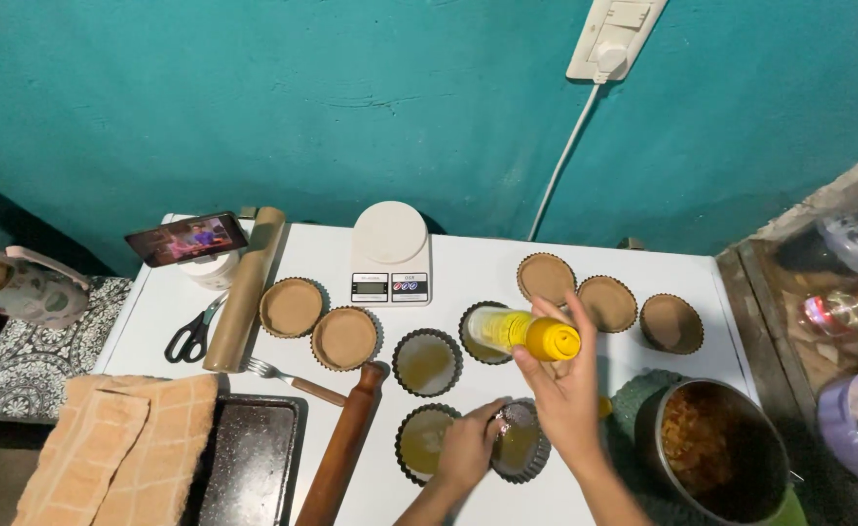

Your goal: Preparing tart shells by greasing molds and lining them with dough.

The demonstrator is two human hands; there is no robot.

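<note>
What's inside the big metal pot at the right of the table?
The metal pot holds an orange-brown chunky filling, visible on its left side. The rest of the inside is dark, and the bottom is covered by the filling, so the depth cannot be told.

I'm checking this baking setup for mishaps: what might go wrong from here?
The right hand holds the clear bottle with a yellow cap on its side above the tins, so liquid may drip on the white table. The small fluted metal tin, steadied by the left hand, might tip. The wooden rolling pin could roll nearby.
</note>
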